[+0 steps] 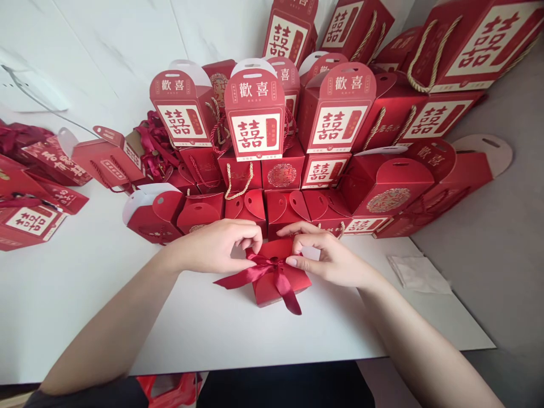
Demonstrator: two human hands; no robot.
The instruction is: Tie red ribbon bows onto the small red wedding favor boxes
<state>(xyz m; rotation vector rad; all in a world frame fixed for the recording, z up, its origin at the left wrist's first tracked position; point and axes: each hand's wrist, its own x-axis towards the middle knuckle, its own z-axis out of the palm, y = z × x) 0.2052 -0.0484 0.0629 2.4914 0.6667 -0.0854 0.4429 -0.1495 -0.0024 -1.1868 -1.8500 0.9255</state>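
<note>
A small red gift box [282, 289] lies on the white table [238, 334], tied with a glossy dark red satin ribbon whose bow [267, 268] sits near its middle. My left hand [216, 246] pinches the box's left side by the bow, with fingers over the top edge and thumb beside the ribbon. My right hand [329, 259] grips the right side, with its thumb close to the knot. The ribbon's tails trail left and down across the table. My hands hide the box's upper corners.
A dense bank of red boxes with gold-rope handles and double-happiness labels [255, 130] stands just beyond my hands. Red boxes and ribbons [29, 218] lie at the left. A folded white cloth [419, 274] lies near the table's right edge, above a grey floor.
</note>
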